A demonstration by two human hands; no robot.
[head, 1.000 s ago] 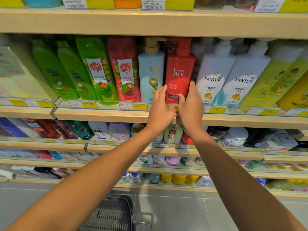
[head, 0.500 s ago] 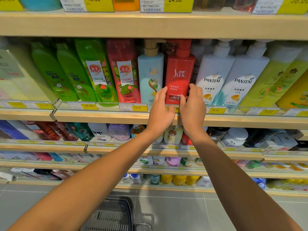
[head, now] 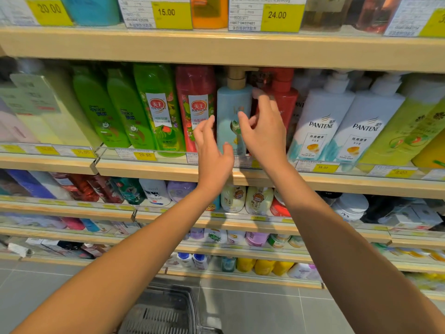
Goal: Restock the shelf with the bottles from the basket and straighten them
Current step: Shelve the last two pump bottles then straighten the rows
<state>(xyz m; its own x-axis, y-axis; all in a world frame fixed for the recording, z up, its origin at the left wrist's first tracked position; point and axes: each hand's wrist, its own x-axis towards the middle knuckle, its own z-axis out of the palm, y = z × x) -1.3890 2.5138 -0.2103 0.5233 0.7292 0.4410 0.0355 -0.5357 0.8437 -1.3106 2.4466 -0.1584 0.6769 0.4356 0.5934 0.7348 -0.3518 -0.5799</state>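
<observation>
While squaring up the row on the middle shelf (head: 144,171), got left hand (head: 212,153) and right hand (head: 263,138) flanking the pale blue pump bottle (head: 232,109), upright at the shelf's front edge, roughly mid-length, squeezed between the red fruit-label bottle (head: 195,104) and the red pump bottle (head: 286,100). Fingers on both loose and spread, wrapped round nothing; can't tell about actual contact with the plastic. Looks full, so probably hefty and a bit top-heavy with that gold pump (head: 237,78). Smooth rigid plastic, likely slick. Better to take it low on the body from both sides, not by the pump, then twist gently to face the label forward. Tight fit with the neighbours, so could easily nudge one over. Basket (head: 154,317) down at the bottom of view, contents impossible to make out.
</observation>
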